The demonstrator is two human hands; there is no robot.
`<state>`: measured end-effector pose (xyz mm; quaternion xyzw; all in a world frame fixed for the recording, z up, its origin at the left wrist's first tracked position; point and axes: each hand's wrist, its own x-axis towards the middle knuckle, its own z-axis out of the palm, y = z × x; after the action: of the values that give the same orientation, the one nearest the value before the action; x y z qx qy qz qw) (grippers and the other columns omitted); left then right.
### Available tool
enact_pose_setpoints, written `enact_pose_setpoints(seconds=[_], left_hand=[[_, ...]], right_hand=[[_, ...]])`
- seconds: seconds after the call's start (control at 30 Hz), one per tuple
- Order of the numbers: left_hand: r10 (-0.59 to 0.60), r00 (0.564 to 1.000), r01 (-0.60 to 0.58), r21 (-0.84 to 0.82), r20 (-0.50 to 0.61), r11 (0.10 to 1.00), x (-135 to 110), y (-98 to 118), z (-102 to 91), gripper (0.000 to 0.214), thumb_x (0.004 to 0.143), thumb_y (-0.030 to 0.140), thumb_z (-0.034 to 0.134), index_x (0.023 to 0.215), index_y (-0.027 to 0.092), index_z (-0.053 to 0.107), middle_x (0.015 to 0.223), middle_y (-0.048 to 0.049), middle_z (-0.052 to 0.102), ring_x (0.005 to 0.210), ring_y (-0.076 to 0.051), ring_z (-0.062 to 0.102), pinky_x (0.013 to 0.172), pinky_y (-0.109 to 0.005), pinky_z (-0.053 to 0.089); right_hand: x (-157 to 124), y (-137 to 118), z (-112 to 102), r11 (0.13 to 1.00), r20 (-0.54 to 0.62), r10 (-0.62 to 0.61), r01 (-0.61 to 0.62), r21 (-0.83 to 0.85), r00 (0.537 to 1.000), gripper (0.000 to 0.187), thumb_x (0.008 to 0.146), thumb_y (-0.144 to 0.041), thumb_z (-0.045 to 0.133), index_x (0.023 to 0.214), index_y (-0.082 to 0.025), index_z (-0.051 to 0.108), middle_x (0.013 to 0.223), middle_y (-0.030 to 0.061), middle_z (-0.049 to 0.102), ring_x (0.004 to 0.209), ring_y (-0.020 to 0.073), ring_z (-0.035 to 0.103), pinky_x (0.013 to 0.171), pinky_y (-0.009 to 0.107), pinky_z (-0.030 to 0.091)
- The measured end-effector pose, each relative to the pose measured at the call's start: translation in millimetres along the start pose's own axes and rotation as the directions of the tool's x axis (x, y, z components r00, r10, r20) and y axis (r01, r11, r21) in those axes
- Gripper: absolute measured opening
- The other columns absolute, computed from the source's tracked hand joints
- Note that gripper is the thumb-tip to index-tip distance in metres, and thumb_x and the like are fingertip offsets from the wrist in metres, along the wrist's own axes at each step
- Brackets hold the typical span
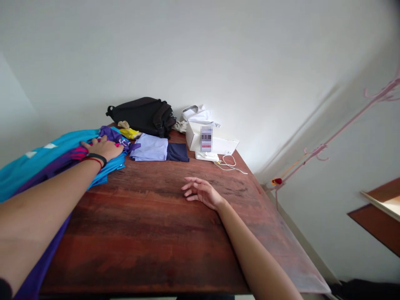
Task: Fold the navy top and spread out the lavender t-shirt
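Note:
On the left, my left hand (104,149) lies on a heap of clothes, with its fingers spread over purple and pink cloth (79,153). A bright blue garment (71,137) with white patches runs beside it and trails off toward the left edge. Whether the fingertips pinch any fabric is not clear. Over the middle of the wooden table (150,241), my right hand (201,193) is open and holds nothing, its fingers loosely bent and apart. Folded light blue cloth (150,146) and folded navy cloth (177,152) lie side by side just right of the heap.
A black backpack (140,114) rests against the wall, near a yellow cloth (129,133). Behind a phone (206,139) on a white stand stands a white box (223,139), with a white cable (229,162) alongside. A pink coat rack (337,133) leans across the right.

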<state>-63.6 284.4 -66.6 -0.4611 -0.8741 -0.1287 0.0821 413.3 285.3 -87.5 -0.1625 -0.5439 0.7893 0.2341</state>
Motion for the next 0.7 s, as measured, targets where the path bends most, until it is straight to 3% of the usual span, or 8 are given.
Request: enact_pose_setpoints(seconds=[0.07, 0.17, 0.43, 0.7], left_hand=[[-0.082, 0.996, 0.082, -0.003, -0.035, 0.997, -3, 2, -1.0, 0.076, 0.087, 0.066, 0.04, 0.134, 0.009, 0.062, 0.154, -0.0229, 0.041, 0.136, -0.05, 0.031, 0.106, -0.079, 0.008], [-0.075, 0.996, 0.075, -0.009, -0.043, 0.997, -9, 5, -3.6, 0.069, 0.089, 0.065, 0.041, 0.128, 0.015, 0.068, 0.154, -0.0203, 0.041, 0.135, -0.048, 0.033, 0.108, -0.075, 0.01], [-0.077, 0.991, 0.071, -0.062, -0.111, 0.996, -16, 9, -4.5, 0.065, 0.092, 0.057, 0.044, 0.13, 0.008, 0.064, 0.149, -0.0241, 0.044, 0.133, -0.045, 0.034, 0.108, -0.072, 0.013], [-0.065, 0.987, 0.05, -0.102, -0.145, 0.993, -19, 10, -5.3, 0.068, 0.09, 0.061, 0.049, 0.135, 0.012, 0.06, 0.149, -0.0243, 0.042, 0.131, -0.047, 0.036, 0.107, -0.073, 0.009]], right_hand=[[0, 0, -1, 1.0, -0.004, 0.002, -0.002, -0.015, 1.0, 0.045, 0.089, -0.031, 0.071, 0.131, -0.02, 0.062, 0.118, 0.0116, 0.071, 0.093, 0.0182, 0.071, 0.083, 0.033, 0.058], [-1, 0, 0, 1.0, -0.01, 0.003, -0.003, -0.026, 1.0, 0.044, 0.089, -0.032, 0.071, 0.13, -0.02, 0.063, 0.117, 0.0116, 0.071, 0.092, 0.0178, 0.07, 0.083, 0.033, 0.058], [-1, -2, 6, 0.999, -0.041, 0.012, -0.014, -0.035, 0.999, 0.042, 0.087, -0.033, 0.073, 0.126, -0.021, 0.065, 0.113, 0.01, 0.072, 0.091, 0.0175, 0.069, 0.081, 0.031, 0.058], [-1, -1, 6, 0.999, -0.045, 0.014, -0.016, -0.043, 0.999, 0.043, 0.086, -0.033, 0.074, 0.126, -0.021, 0.065, 0.113, 0.0101, 0.072, 0.091, 0.0174, 0.069, 0.08, 0.032, 0.058]])
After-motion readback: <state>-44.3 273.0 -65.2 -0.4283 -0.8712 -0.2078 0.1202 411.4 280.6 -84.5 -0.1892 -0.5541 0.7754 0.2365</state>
